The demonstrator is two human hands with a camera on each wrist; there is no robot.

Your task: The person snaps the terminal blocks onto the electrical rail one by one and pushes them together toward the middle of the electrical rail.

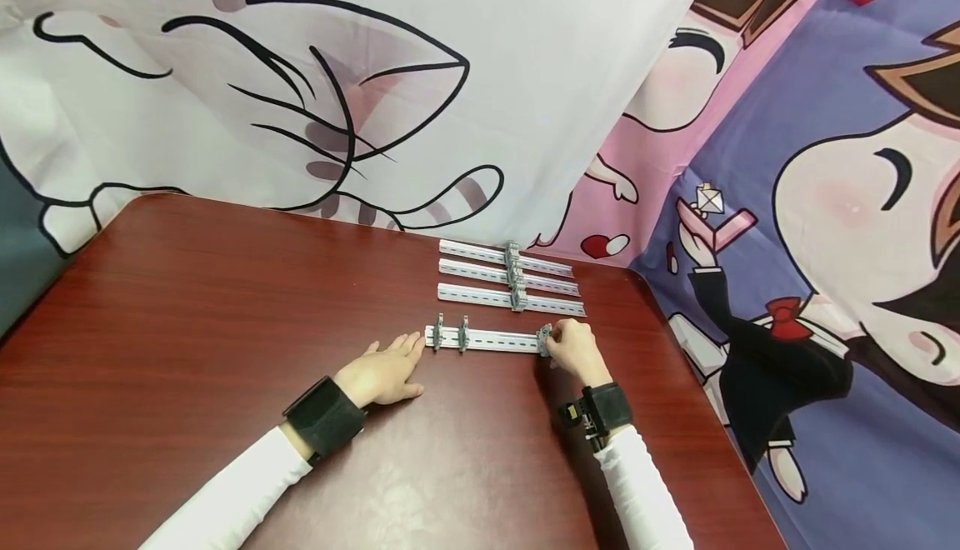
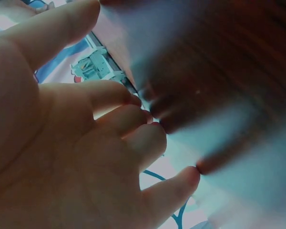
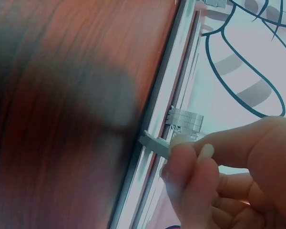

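Note:
A slotted metal DIN rail (image 1: 501,341) lies on the table, nearest of the rails to me. Two grey clips, a left one (image 1: 438,333) and another (image 1: 463,334), stand across it near its left end. Toward its right end my right hand (image 1: 576,350) pinches a third grey clip (image 3: 155,144) between thumb and fingers; the clip sits on the rail, partly hidden by the fingertips. My left hand (image 1: 382,373) rests on the table with fingers spread, its fingertips beside the rail's left end. Whether they touch the rail I cannot tell.
Behind it lie three more rails, a far one (image 1: 472,251), a middle one (image 1: 472,271) and a near one (image 1: 472,294), with a row of grey clips (image 1: 515,277) across them. Printed cloth (image 1: 525,75) hangs along the back and right edges of the brown table (image 1: 225,308).

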